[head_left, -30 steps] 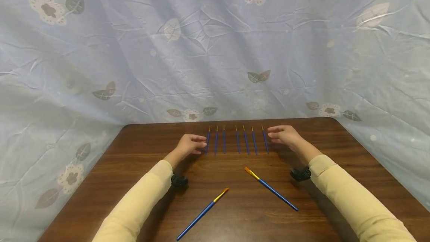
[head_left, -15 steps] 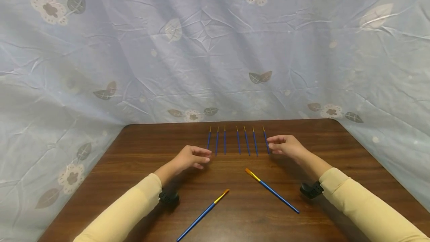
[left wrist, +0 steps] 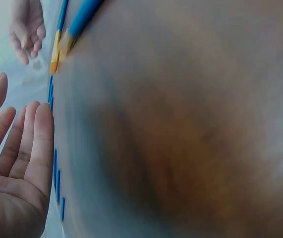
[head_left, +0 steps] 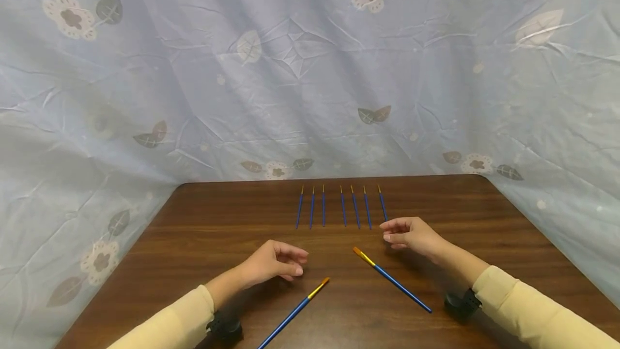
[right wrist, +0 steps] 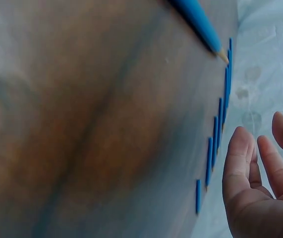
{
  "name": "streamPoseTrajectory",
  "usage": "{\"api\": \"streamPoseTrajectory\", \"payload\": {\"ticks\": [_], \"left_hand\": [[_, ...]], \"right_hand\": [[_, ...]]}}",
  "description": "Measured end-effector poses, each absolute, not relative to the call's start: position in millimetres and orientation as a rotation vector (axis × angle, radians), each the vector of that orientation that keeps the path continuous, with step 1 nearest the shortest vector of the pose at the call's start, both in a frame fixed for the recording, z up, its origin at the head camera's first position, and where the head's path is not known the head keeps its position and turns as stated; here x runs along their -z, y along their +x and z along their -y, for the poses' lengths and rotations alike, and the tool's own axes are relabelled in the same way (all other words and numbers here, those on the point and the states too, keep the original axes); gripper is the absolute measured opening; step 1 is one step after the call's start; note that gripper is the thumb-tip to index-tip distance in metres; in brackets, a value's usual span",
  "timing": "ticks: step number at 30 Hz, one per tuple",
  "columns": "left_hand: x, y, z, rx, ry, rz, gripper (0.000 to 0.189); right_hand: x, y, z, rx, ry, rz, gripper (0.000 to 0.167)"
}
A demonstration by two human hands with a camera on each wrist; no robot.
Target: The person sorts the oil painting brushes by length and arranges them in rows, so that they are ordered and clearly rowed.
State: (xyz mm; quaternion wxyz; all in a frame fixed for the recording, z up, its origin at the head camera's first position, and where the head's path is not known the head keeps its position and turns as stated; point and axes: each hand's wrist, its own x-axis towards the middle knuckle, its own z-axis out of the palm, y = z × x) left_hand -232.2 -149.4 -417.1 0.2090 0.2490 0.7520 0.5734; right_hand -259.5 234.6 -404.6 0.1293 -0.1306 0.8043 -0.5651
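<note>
My left hand (head_left: 272,263) hovers over the table, fingers loosely bent with nothing between them, just beyond the tip of a large blue paintbrush (head_left: 291,315). Its palm and spread fingers fill the lower left of the left wrist view. My right hand (head_left: 411,237), also holding nothing, is by the handle end of the rightmost thin paintbrush (head_left: 382,203). A second large blue paintbrush (head_left: 393,282) lies slanted between the hands, its flat orange bristles pointing away to the left. In the right wrist view, the right hand (right wrist: 260,178) has its fingers and thumb apart.
Several thin blue paintbrushes (head_left: 355,206) lie in a row near the far edge of the brown wooden table (head_left: 218,214), bristles away from me, with a wider gap mid-row. A pale floral cloth (head_left: 300,79) hangs behind and at both sides.
Both hands have drawn back from the row of thin paintbrushes toward me, the left farther than the right. The paintbrushes lie as before.
</note>
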Motion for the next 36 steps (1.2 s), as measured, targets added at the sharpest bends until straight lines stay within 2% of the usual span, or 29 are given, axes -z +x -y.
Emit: {"api": "streamPoseTrajectory", "payload": {"ticks": [14,36], "left_hand": [[419.1,-185.1,144.1,-1.458,0.808,-2.310,0.042],[433.6,-176.2,140.4,-1.501,0.654,-2.251,0.043]], "right_hand": [[410.8,-235.4,-223.9,1.610,-0.441,-2.275,0.051],[420.4,-228.4,-213.5,1.435,-0.478,-2.330,0.042]]}}
